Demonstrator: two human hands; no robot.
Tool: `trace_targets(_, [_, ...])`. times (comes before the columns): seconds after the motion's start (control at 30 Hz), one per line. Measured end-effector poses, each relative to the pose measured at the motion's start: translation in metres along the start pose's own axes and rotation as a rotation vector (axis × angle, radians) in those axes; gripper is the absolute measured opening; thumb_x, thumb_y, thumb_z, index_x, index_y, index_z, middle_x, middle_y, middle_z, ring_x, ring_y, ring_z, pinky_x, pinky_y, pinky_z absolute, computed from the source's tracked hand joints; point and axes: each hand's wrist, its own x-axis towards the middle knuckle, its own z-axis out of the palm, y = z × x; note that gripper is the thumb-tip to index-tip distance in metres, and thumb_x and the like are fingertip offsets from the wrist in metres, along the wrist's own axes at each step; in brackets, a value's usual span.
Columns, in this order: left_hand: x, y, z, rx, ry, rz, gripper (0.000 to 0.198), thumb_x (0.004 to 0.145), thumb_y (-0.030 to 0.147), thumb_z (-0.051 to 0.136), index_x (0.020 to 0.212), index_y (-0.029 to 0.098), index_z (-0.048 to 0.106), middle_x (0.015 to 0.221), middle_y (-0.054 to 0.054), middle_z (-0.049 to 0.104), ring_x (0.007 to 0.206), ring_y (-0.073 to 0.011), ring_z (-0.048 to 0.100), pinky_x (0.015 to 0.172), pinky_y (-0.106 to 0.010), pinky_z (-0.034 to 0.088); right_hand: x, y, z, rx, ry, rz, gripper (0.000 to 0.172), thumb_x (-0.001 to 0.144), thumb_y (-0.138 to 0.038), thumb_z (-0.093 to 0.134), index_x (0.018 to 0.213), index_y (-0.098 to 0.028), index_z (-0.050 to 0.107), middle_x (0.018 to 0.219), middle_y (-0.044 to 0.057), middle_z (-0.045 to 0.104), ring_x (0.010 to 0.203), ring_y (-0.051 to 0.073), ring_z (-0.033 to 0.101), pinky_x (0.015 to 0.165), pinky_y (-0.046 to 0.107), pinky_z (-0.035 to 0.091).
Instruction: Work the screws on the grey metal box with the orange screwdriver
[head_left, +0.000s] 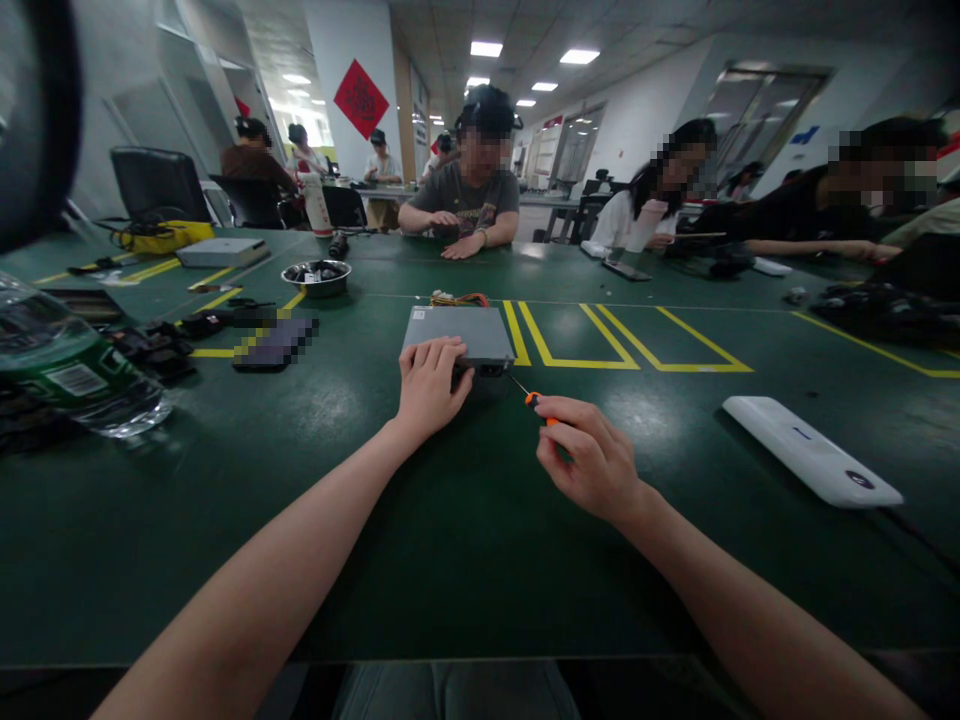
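Note:
A flat grey metal computer power supply [459, 330] lies on the green table in front of me, with a bundle of coloured wires [459, 299] coming out at its far side. My left hand [433, 385] grips its near left part, fingers over the top and thumb at the front face. In my right hand [589, 450] is a screwdriver [533, 399] with an orange and black handle, pinched between thumb and fingers. Its thin shaft points up and left at the near right corner of the power supply; whether the tip touches is too small to tell.
Left of me stand a large water bottle [67, 360], a blurred phone [276, 343] and a metal bowl [316, 278] of small dark parts. A white corded device [814, 450] lies right. Yellow tape [592, 362] marks the table. Across it sits a person [472, 180]; others sit right.

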Motion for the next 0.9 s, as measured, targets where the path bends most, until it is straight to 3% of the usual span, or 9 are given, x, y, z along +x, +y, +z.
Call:
trace_targets(0.27, [0.000,0.002,-0.003,0.022,-0.006,0.015,0.021,0.083,0.029,0.049,0.103,0.023,0.047,0.118,-0.005,0.056,0.111,-0.0221,0.046,0.094,-0.042,0.027,0.005,-0.012,-0.005,-0.064,-0.086,0.011,0.020,0.074,-0.013,0.059,0.087,-0.023,0.048,0.098,0.005,0.059,0.096,0.020,0.055,0.076,0.035,0.051])
trace_targets(0.4, [0.000,0.002,-0.002,0.005,-0.002,-0.006,0.022,0.082,0.029,0.050,0.103,0.023,0.049,0.118,-0.005,0.056,0.110,-0.0232,0.047,0.094,-0.042,0.026,0.009,-0.018,-0.002,-0.158,-0.044,-0.012,0.021,0.075,-0.013,0.059,0.089,-0.021,0.047,0.092,0.004,0.061,0.084,0.017,0.051,0.069,0.032,0.049])
trace_targets(0.67, [0.000,0.001,-0.001,-0.004,-0.004,-0.005,0.022,0.081,0.029,0.050,0.103,0.024,0.049,0.117,-0.005,0.057,0.109,-0.0237,0.047,0.094,-0.042,0.026,0.008,-0.018,-0.001,-0.187,0.040,0.119,0.028,0.074,-0.011,0.054,0.097,-0.021,0.042,0.096,0.007,0.051,0.086,0.020,0.048,0.068,0.036,0.046])
trace_targets(0.9, [0.000,0.002,-0.001,-0.019,-0.004,-0.016,0.023,0.081,0.029,0.050,0.104,0.024,0.049,0.117,-0.005,0.057,0.109,-0.0240,0.047,0.094,-0.042,0.026,0.006,-0.023,-0.002,-0.177,-0.065,0.030,0.025,0.076,-0.008,0.052,0.097,-0.019,0.044,0.095,0.008,0.057,0.081,0.018,0.049,0.064,0.030,0.045])
